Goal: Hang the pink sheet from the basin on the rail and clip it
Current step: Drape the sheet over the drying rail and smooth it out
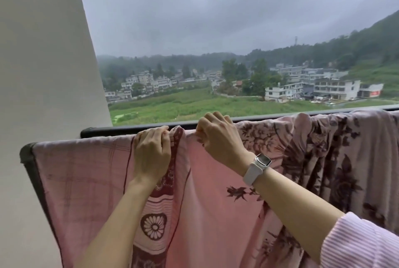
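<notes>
At the far left we see the pale wall point(43, 73), and from it the dark rail point(103, 130) runs to the right, rising a little, so its long axis goes across our view from left to right. The pink sheet point(86, 170) already hangs over this rail and falls down toward us; its top fold follows the same long axis as the rail. Our left hand point(151, 151) lies on the top fold, with fingers curled over the edge and pinching a bunch of cloth. Just beside it, to the right, our right hand point(218, 136) grips the same fold, fingers closed around the cloth and over the rail; a white watch point(257, 168) sits on this wrist. Between the two hands the cloth rises in a small gathered ridge. Further right the sheet is wrinkled and shows its dark flower pattern point(323, 155). We cannot see any clip, and the basin is not in view. We judge that the coming move is to pull the fold flat along the rail, each hand sliding outward, away from the ridge. Clipping is not yet done.
</notes>
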